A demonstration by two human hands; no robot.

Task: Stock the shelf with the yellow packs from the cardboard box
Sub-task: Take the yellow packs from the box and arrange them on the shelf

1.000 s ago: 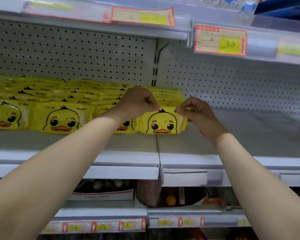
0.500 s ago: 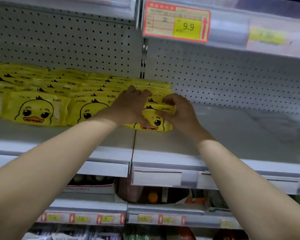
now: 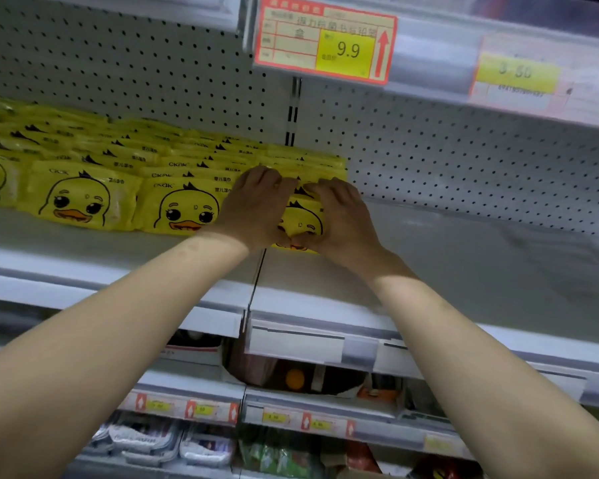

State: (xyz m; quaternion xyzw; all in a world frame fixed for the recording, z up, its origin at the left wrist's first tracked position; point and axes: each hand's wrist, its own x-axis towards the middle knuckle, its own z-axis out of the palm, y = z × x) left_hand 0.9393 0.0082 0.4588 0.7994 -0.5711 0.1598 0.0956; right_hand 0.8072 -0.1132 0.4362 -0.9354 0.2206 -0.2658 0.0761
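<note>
Rows of yellow packs printed with a cartoon duck (image 3: 80, 198) lean in overlapping lines along the left half of the white shelf (image 3: 464, 271). At the right end of the rows sits one more yellow duck pack (image 3: 301, 221). My left hand (image 3: 256, 209) presses its left side and my right hand (image 3: 343, 219) its right side, fingers curled over the top edge. The pack rests on the shelf against the packs behind it. The cardboard box is out of view.
A pegboard back wall (image 3: 464, 160) rises behind the shelf. Above hangs a red and yellow price tag reading 9.9 (image 3: 325, 43). Bare shelf extends right of the packs. Lower shelves hold other packaged goods (image 3: 173, 440) and price labels.
The pack was held up by its top corners; both hands have lowered it and pushed it back onto the shelf against the row. The camera has swung to the right.
</note>
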